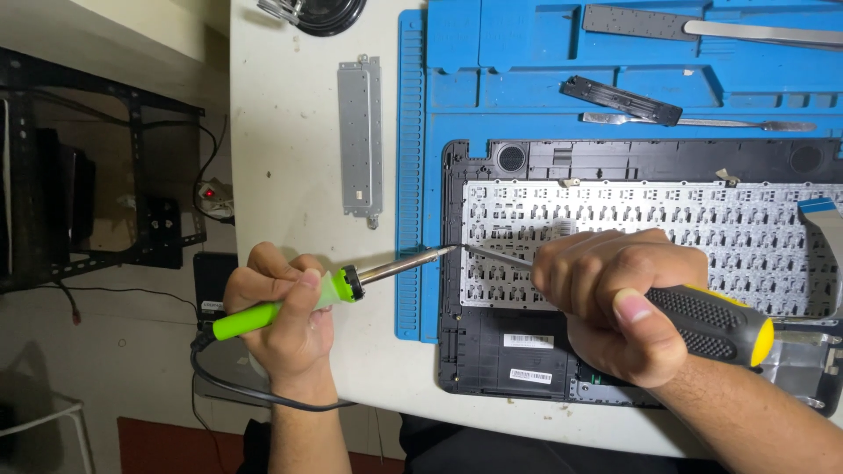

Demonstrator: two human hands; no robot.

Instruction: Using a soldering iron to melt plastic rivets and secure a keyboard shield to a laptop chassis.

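Left hand (285,320): grip closed around the green handle of a soldering iron (351,283), lower left of centre; black cord trailing off the handle toward the bottom edge. Metal tip pointing right, reaching the left edge of the keyboard's metal backplate (650,246).

Right hand (615,303): grip wrapped tight on the black-and-yellow handle of a screwdriver (711,326), lower right. Thin shaft running left, its tip meeting the iron's tip at the backplate's left edge; touching or just apart, cannot tell.

Laptop shell (492,351): black, turned underside up, centre right of the frame, resting partly on a blue work mat (500,53). Backplate exposed and seated in the shell, apparently not yet lifted. White ribbon cable (821,219) loose at the right edge.

Progress, by judgement: shell opened and stripped down to the backplate; work in hand at the first corner only, with the remainder of the plate's edge looking untouched.

Surroundings: white counter (290,158) under all; loose grey metal bracket (361,132) left of the mat, upper centre. Black plastic strip (621,99) and slim metal pry tool (702,123) on the mat above the shell; a second dark strip (632,22) at the top edge. Black rack (105,175) off the counter, far left.
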